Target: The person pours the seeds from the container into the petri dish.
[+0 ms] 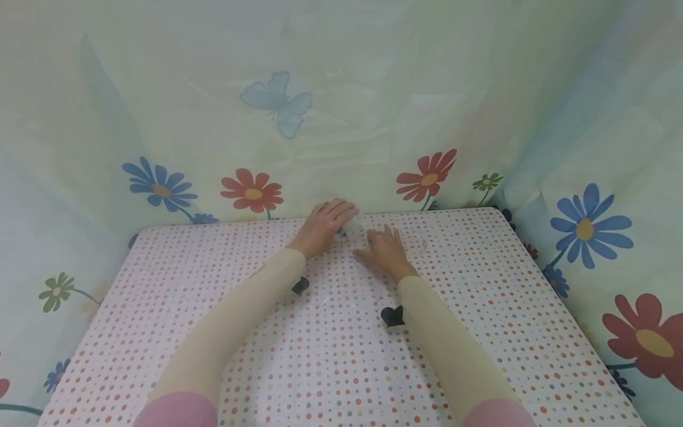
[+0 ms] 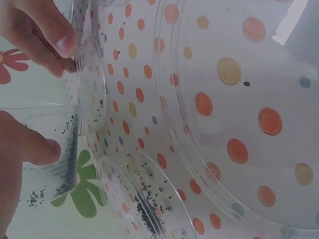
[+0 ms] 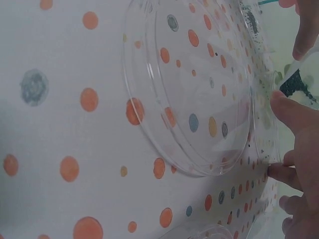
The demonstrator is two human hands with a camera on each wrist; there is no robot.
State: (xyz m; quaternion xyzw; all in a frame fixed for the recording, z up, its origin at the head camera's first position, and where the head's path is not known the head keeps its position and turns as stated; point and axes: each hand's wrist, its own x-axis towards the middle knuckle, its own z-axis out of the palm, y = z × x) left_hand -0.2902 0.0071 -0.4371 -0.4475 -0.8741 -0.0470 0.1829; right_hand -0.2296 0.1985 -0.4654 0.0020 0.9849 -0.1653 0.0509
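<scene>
My left hand (image 1: 328,222) pinches a clear packet of small black seeds (image 2: 65,159) with its thumb on the near face. Its corner tilts toward a clear petri dish (image 2: 92,89) holding a few seeds. Around that dish's rim curl the thumb and fingers of my right hand (image 3: 299,144), gripping its edge. A second petri dish (image 2: 149,204), scattered with many black seeds, lies to the left. Closer to me rests a wide clear round dish (image 3: 194,89), with a stray seed visible there. In the head view the clear dishes barely show.
A dotted cloth covers the table (image 1: 341,356). Behind its far edge hangs a flowered curtain (image 1: 341,142), close to both hands. Another clear rim (image 3: 209,231) shows at the bottom of the right wrist view. Loose seeds dot the cloth.
</scene>
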